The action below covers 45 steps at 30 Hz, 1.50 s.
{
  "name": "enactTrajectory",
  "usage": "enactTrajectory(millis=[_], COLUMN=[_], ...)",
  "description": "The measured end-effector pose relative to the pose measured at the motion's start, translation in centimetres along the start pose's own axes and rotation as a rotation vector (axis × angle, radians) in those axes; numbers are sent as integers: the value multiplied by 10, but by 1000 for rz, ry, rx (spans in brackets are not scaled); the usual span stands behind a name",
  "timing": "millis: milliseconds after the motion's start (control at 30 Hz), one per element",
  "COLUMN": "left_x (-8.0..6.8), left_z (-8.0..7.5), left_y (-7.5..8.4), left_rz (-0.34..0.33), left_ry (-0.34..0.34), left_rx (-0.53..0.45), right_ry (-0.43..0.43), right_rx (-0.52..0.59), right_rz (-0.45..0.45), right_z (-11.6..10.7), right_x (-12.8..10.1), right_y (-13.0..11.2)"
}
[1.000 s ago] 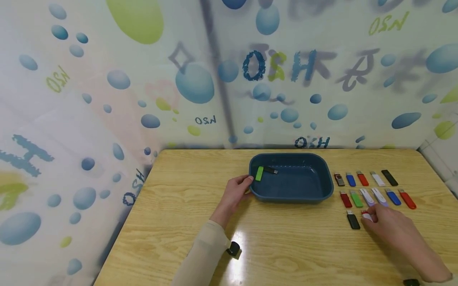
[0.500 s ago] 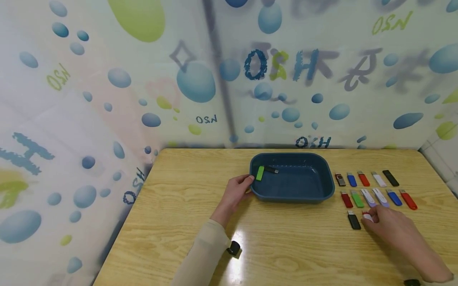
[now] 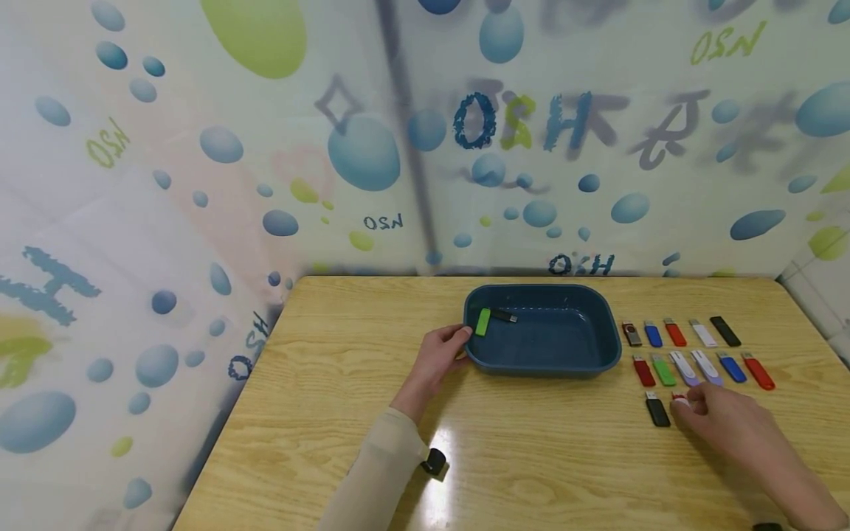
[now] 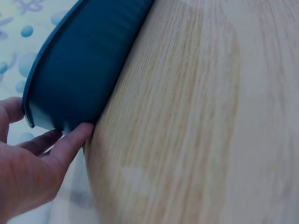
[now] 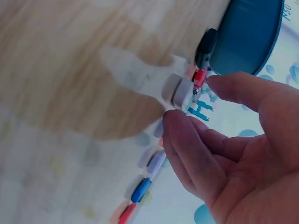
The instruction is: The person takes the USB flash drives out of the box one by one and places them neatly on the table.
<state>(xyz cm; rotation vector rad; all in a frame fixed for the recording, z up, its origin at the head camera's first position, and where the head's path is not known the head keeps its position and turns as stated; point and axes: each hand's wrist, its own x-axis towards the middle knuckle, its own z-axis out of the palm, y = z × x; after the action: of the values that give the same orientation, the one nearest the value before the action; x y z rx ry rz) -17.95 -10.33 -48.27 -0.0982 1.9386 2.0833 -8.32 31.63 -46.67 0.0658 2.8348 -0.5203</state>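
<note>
My left hand (image 3: 438, 354) holds the left end of a dark blue plastic tub (image 3: 541, 369), thumb at the rim and fingers against the outer wall. Inside the tub lie a green USB stick (image 3: 482, 322) and a black USB stick (image 3: 502, 316). On the right, my right hand (image 3: 724, 424) is around a white and red USB stick (image 3: 680, 400), which rests on the table. The right wrist view shows a gap between the thumb (image 5: 233, 88) and that white stick (image 5: 182, 93); its fingertips are close beside it. A black USB stick (image 3: 657, 410) lies just left.
Two rows of USB sticks lie right of the tub, among them a red one (image 3: 758, 371), a blue one (image 3: 732, 367) and a black one (image 3: 725, 331). The wooden table (image 3: 332, 383) ends at a patterned cloth backdrop (image 3: 319, 169).
Both hands stay nearly in place. The view has shifted very slightly, and the right fingers have moved a little at the white and red USB stick.
</note>
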Motion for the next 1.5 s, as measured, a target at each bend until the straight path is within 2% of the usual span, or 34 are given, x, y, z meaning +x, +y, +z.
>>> enactTrajectory(millis=[133, 333, 433, 667, 900, 1233, 1500], left_x=[0, -1, -1, 0, 1, 1, 0], left_z=[0, 0, 0, 0, 1, 2, 2], left_y=[0, 1, 0, -1, -2, -2, -1], left_rz=[1, 5, 6, -3, 9, 8, 15], left_ry=[-2, -1, 4, 14, 7, 11, 4], left_rx=[-2, -10, -6, -7, -15, -3, -16], right_ry=[15, 147, 172, 227, 321, 292, 306], right_rx=[2, 8, 27, 91, 100, 70, 80], right_rz=[18, -40, -61, -182, -295, -336, -378], right_z=[-6, -18, -25, -30, -25, -18, -7], right_x=[-4, -5, -3, 1, 12, 31, 48], right_y=[-4, -19, -31, -62, -99, -145, -177])
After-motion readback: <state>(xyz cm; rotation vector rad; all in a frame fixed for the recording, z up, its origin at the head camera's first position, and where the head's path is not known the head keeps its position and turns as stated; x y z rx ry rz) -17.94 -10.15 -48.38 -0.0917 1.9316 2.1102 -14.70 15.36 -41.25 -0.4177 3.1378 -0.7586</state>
